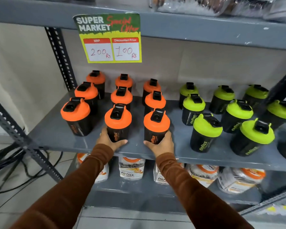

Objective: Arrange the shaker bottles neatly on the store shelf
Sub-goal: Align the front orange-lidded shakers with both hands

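Observation:
Black shaker bottles stand upright on the grey shelf point(59, 139). Several with orange lids form three rows on the left half, and several with green lids point(206, 126) stand on the right half. My left hand point(108, 141) is wrapped around the base of the front orange-lidded bottle of the middle row point(117, 121). My right hand point(162, 143) grips the base of the front orange-lidded bottle of the right row point(156, 125). Both bottles rest on the shelf near its front edge. A third front orange bottle point(75, 115) stands alone at the left.
A yellow and green price sign point(111, 38) hangs from the shelf above. Slotted metal uprights point(61, 58) frame the rack. Packets with orange print point(131, 169) sit on the shelf below. Black cables point(10, 161) lie on the floor at the left.

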The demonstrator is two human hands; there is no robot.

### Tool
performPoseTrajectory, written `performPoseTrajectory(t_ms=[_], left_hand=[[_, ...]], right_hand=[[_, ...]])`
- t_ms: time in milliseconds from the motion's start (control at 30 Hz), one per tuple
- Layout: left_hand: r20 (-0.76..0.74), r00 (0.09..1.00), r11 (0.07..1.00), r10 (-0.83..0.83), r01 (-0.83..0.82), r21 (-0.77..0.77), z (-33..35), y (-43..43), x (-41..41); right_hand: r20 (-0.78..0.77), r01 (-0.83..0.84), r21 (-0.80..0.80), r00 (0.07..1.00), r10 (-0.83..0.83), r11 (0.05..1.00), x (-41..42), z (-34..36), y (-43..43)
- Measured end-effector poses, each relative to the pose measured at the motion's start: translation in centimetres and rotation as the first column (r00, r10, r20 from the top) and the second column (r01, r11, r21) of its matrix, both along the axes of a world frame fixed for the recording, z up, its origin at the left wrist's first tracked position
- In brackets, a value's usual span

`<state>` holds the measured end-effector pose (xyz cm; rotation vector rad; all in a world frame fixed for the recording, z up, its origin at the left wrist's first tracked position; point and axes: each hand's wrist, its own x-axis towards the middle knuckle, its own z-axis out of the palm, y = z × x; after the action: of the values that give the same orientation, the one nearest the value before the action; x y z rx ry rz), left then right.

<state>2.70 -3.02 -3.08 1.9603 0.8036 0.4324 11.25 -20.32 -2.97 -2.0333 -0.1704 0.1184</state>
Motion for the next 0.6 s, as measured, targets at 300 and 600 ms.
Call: performPoseTrajectory(t_ms=[300,600], left_hand=[[-0.023,1.0,1.0,-0.015,0.015,0.018,-0.5,0.5,-0.7],[-0.07,0.997,0.999,-0.033,0.035,0.016,0.2,-0.2,-1.1]], right_hand=[[-0.009,-0.023,-0.013,1.0,0.023,1.0,-0.6,0.6,-0.8],[-0.024,-0.072,-0.031,0.997,0.071,0.997,-0.2,0.1,-1.1]])
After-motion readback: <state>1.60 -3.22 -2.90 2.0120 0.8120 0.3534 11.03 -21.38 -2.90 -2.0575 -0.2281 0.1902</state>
